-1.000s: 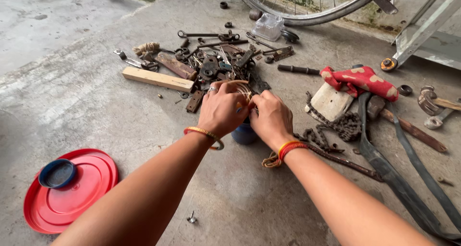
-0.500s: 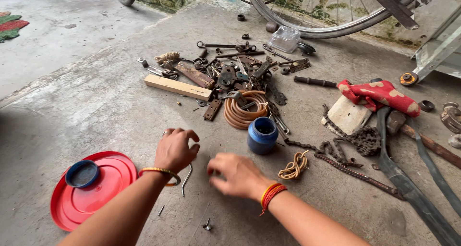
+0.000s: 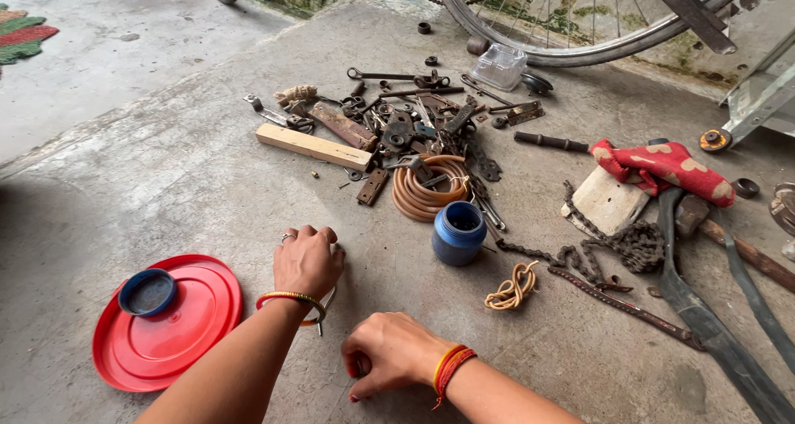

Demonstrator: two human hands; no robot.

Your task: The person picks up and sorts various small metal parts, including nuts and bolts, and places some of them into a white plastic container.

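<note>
the right hand (image 3: 385, 359) is curled knuckles-down on the concrete, whatever it pinches hidden. just beyond, the left hand (image 3: 306, 261) is fisted over a bent metal hook (image 3: 325, 304) peeking out beneath its wrist. a loose grab could flick that hook toward the red lid (image 3: 195, 325) at its left.
</note>
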